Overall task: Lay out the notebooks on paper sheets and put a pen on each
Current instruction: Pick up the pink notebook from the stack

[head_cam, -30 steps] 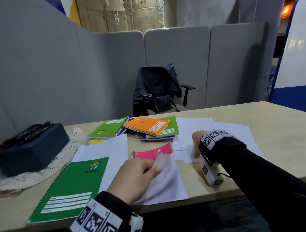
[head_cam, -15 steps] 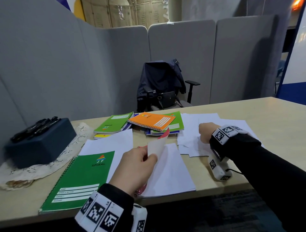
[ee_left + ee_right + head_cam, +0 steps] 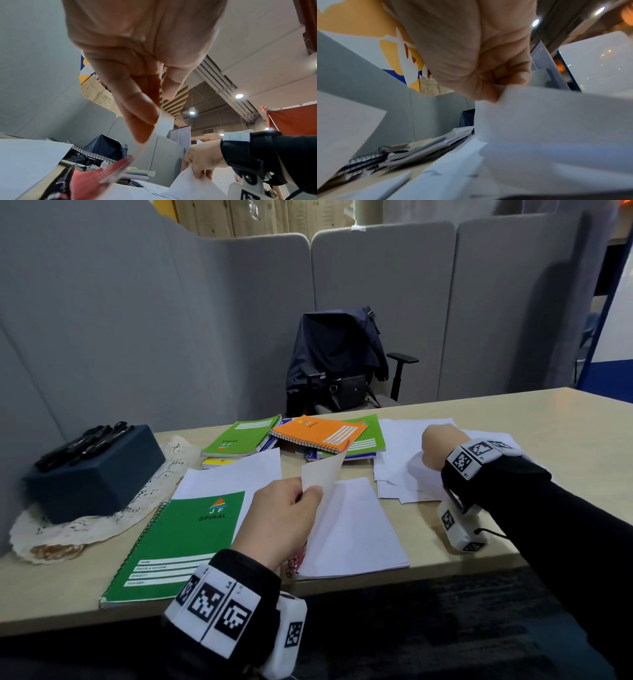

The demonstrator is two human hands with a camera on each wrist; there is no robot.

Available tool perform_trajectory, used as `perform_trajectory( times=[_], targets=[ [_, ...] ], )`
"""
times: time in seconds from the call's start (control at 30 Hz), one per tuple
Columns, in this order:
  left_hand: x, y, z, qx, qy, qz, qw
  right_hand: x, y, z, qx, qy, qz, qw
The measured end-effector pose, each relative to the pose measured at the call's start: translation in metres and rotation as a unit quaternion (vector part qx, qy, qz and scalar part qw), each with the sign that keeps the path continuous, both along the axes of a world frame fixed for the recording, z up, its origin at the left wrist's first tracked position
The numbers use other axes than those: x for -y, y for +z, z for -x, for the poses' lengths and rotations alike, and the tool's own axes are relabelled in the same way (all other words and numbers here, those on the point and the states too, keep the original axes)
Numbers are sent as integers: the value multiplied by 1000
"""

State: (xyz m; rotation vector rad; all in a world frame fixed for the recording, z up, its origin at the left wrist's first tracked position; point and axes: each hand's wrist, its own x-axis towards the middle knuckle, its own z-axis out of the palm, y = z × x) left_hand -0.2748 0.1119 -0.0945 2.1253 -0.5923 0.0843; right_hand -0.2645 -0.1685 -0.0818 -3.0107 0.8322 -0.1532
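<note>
My left hand [image 3: 310, 491] pinches a corner of the pink spiral notebook [image 3: 325, 472] and holds it tilted up, pale back toward me, its spiral near the table's front edge. The left wrist view shows that left hand [image 3: 157, 108] with the corner between thumb and fingers, and the notebook's pink cover [image 3: 89, 180] below. A white sheet [image 3: 356, 529] lies under it. My right hand [image 3: 442, 445] pinches the edge of a paper sheet [image 3: 556, 121] on the loose paper pile [image 3: 404, 436]. A green notebook [image 3: 185, 539] lies on another sheet [image 3: 239, 474].
A stack of notebooks topped by an orange one [image 3: 318, 433] sits mid-table. Black pens [image 3: 85, 441] lie on a dark box [image 3: 96, 481] on a lace doily at the left. Grey partitions and a chair with a jacket [image 3: 339, 354] stand behind the table.
My left hand has raised the pink notebook's far corner, tipping it up off the sheet. My right hand has lifted the edge of a sheet from the pile.
</note>
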Motion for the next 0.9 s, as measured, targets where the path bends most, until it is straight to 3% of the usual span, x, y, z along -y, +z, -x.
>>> perform_trajectory(
  times=[0.1,0.17,0.27,0.33,0.47,0.63,0.73,0.9],
  targets=[
    [-4,-3,-2,-23,-18,-6,1000,9,11,6,83,-44,-19,995],
    [-6,-6,1,-51,-33,-82,995,12,22,11,199,-58,-52,977],
    [-6,-7,10,-82,-29,-138,987,-14,40,17,321,-16,-24,947],
    [-8,-3,10,-116,-10,-84,990,-46,42,17,327,41,3,944],
    [-17,2,7,-161,84,92,979,-108,15,12,234,137,-3,963],
    [-27,10,13,-215,87,176,957,-159,-20,23,110,206,-28,972],
    [-28,6,14,-210,81,195,955,-172,-33,26,25,239,-74,968],
    [-33,-6,7,-227,44,113,966,-160,-20,38,-56,277,-162,946]
  ],
)
